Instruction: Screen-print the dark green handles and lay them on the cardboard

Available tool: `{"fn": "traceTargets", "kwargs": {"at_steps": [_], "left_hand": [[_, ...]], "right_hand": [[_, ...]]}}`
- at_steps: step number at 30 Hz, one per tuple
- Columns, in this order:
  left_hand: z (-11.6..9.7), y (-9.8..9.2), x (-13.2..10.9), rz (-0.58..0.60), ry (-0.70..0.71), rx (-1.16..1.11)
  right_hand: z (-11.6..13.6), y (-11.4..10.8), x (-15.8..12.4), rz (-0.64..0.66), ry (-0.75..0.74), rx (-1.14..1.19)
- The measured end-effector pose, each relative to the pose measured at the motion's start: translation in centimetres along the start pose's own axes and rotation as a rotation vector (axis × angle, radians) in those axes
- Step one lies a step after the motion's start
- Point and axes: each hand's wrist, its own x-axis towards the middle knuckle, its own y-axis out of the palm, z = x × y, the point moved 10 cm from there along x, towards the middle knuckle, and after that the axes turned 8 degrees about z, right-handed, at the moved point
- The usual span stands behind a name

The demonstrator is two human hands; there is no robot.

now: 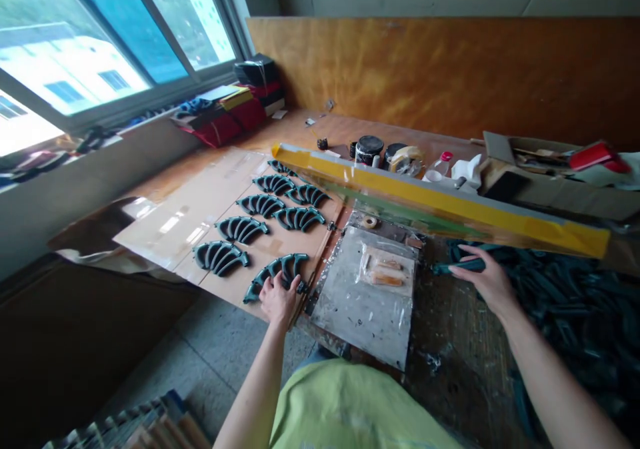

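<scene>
My left hand (279, 296) rests on the nearest group of curved dark green pieces (273, 271), its fingers bent over them at the front edge of a cardboard sheet (175, 236). Whether it grips a piece is hard to tell. Several more fan-shaped groups of such pieces (220, 257) lie in two rows behind it. On the right, my right hand (483, 276) pinches a single dark green piece (463, 266) between thumb and fingers, above the dark worktop beside a large heap of similar pieces (575, 309).
Between the hands lies a grey board (367, 309) with a plastic-wrapped packet (387, 269). A long yellow-taped bar (435, 199) crosses behind it. Farther back are a black-lidded tub (370, 148), a bottle (443, 162) and an open cardboard box (545, 179).
</scene>
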Motion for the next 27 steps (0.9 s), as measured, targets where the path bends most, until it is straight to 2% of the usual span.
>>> {"fn": "traceTargets", "kwargs": {"at_steps": [4, 6, 9, 13, 20, 24, 27], "left_hand": [[-0.6, 1.1, 1.4, 0.015, -0.045, 0.032], [-0.5, 1.2, 2.0, 0.003, -0.043, 0.063], [-0.7, 1.2, 2.7, -0.014, -0.019, 0.133], [-1.6, 1.0, 3.1, -0.020, 0.057, 0.180], [-4.4, 0.8, 3.6, -0.007, 0.302, 0.246], [-6.3, 0.3, 6.0, 0.003, 0.379, 0.264], [-7.5, -0.3, 8.4, 0.023, 0.415, 0.274]], "right_hand": [[3.1, 7.9, -2.6, 0.211, -0.060, 0.063], [4.8, 11.0, -3.3, 0.262, -0.199, 0.048], [7.2, 13.9, -4.2, 0.266, -0.444, -0.072], [8.8, 15.9, -5.0, 0.231, -0.593, -0.311], [8.8, 17.9, -5.8, 0.212, -0.607, -0.543], [8.7, 18.0, -5.7, 0.209, -0.562, -0.603], [9.7, 18.5, -5.5, 0.212, -0.559, -0.638]]}}
